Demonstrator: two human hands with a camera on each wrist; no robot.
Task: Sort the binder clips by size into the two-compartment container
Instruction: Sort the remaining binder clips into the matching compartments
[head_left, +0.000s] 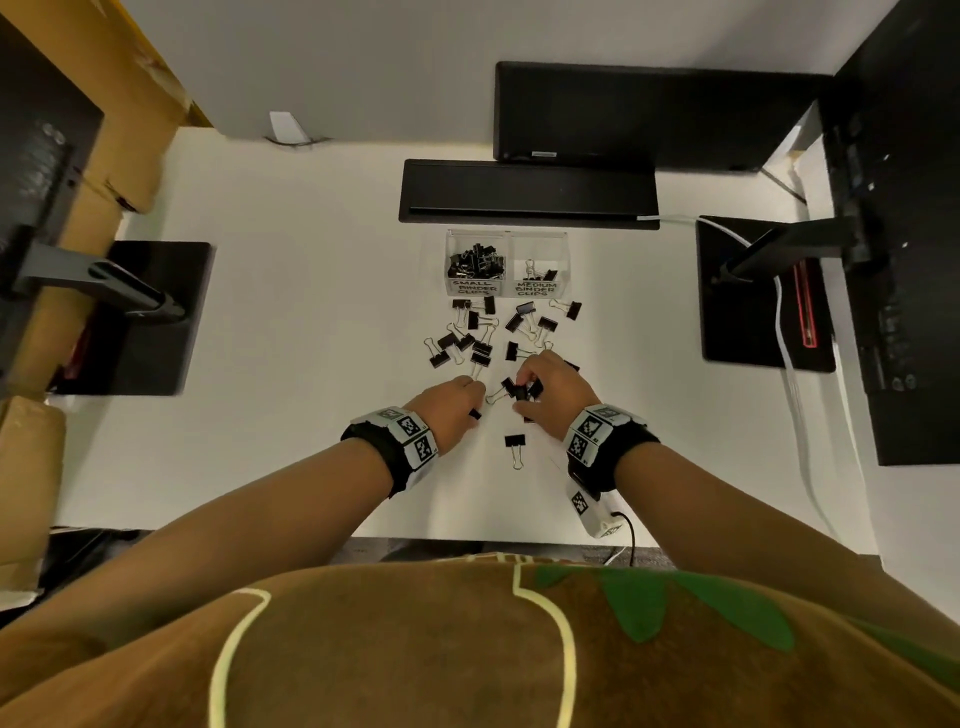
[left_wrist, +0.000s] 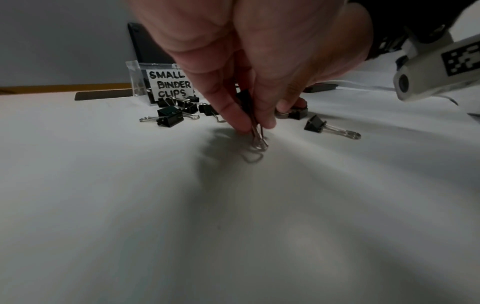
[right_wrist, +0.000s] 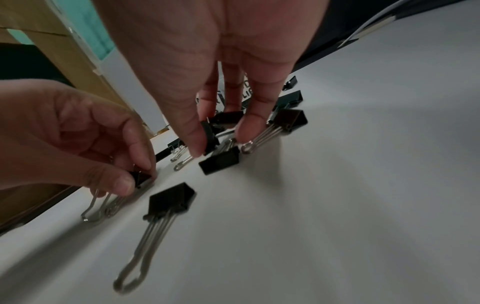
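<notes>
A clear two-compartment container (head_left: 506, 236) stands at mid-table. Its left half, labelled small binder clips (left_wrist: 170, 84), is piled with black clips; the right half, labelled medium, holds a few. Several black binder clips (head_left: 480, 338) lie scattered in front of it. My left hand (head_left: 475, 401) pinches a small clip (right_wrist: 140, 177) by its body, and the clip's wire handles (left_wrist: 258, 143) touch the table. My right hand (head_left: 522, 387) pinches another black clip (right_wrist: 209, 133) between thumb and fingertips, just above a cluster of clips. One clip (head_left: 514, 446) lies alone between my wrists.
A black bar (head_left: 527, 192) lies just behind the container, under a dark monitor (head_left: 649, 114). Black stand bases sit at left (head_left: 150, 317) and right (head_left: 763, 296). Cardboard boxes (head_left: 130, 156) stand at far left, and a white cable (head_left: 795, 405) runs down the right side.
</notes>
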